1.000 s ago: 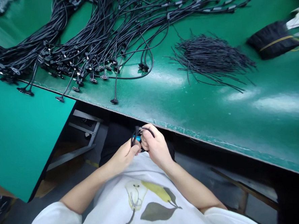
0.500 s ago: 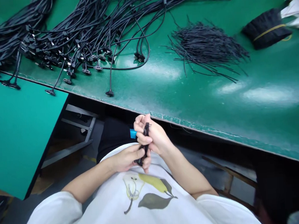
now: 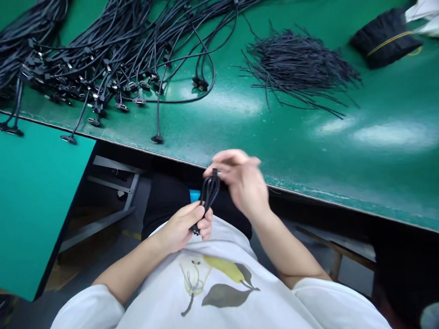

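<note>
A black cable (image 3: 210, 190), folded into a short looped bundle, is in front of my body just below the table edge. My left hand (image 3: 184, 226) is closed around its lower part, where a connector end shows under the fingers. By the bundle's upper end, where a plug points up, is my right hand (image 3: 245, 183). Its fingers are smeared by motion, so I cannot tell whether they touch the cable.
Many black cables with connectors (image 3: 98, 67) lie heaped across the green table (image 3: 296, 150) at the upper left. Right of them is a pile of thin black ties (image 3: 299, 70). A black cloth cuff (image 3: 383, 40) sits farther right. A lower green surface (image 3: 30, 181) adjoins on the left.
My right hand has moved up and right, off the middle of the bundle, leaving its loops in sight. My left hand still grips the lower part.
</note>
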`<action>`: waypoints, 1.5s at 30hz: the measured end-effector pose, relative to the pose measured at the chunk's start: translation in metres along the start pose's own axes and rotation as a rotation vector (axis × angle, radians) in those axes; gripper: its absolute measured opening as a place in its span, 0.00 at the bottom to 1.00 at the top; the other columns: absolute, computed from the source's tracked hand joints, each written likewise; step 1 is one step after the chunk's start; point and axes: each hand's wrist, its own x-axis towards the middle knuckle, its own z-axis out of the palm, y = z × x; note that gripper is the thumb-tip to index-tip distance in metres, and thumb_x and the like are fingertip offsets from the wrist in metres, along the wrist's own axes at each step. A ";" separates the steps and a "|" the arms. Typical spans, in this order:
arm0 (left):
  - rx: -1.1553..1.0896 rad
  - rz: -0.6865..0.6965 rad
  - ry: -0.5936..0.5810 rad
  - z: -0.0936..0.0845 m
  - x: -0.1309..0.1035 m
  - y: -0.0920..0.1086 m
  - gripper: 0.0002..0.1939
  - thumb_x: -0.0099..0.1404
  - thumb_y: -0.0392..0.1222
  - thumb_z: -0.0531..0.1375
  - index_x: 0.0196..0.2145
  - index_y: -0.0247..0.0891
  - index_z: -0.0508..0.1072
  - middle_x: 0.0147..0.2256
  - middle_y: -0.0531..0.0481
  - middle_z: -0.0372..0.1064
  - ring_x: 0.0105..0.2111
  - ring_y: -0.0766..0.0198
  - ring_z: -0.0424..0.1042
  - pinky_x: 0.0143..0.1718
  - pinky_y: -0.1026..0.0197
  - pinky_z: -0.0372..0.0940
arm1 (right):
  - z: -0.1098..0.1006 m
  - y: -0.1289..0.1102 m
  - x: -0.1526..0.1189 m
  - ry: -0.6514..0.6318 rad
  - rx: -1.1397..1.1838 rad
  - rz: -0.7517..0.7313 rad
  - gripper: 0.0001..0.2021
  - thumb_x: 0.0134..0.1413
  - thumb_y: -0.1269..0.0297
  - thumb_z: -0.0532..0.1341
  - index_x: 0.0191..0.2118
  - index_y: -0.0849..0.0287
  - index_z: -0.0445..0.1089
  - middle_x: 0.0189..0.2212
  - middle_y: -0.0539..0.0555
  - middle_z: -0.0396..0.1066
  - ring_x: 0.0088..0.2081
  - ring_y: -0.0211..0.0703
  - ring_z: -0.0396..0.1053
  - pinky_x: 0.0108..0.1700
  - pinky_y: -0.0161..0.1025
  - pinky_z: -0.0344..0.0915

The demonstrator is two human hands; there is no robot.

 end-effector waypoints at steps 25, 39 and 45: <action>1.167 -0.054 0.011 0.000 0.024 0.010 0.23 0.68 0.61 0.47 0.27 0.40 0.63 0.23 0.54 0.56 0.25 0.63 0.56 0.31 0.61 0.55 | -0.052 0.001 -0.038 -0.507 -1.492 -0.783 0.12 0.67 0.66 0.48 0.44 0.68 0.65 0.26 0.49 0.59 0.23 0.38 0.58 0.24 0.39 0.45; 0.697 -0.141 0.032 0.005 0.037 0.011 0.25 0.61 0.64 0.57 0.28 0.35 0.69 0.19 0.56 0.56 0.22 0.68 0.53 0.26 0.63 0.50 | -0.120 -0.023 -0.007 -0.550 -1.163 -0.445 0.14 0.66 0.56 0.52 0.46 0.58 0.68 0.36 0.52 0.70 0.37 0.39 0.67 0.35 0.37 0.61; 0.268 0.079 0.299 0.015 0.037 0.020 0.21 0.60 0.59 0.61 0.27 0.37 0.65 0.23 0.56 0.55 0.26 0.68 0.58 0.34 0.61 0.63 | -0.262 -0.019 0.041 0.488 -1.454 -0.014 0.11 0.62 0.68 0.53 0.42 0.61 0.73 0.50 0.62 0.67 0.47 0.49 0.66 0.49 0.46 0.63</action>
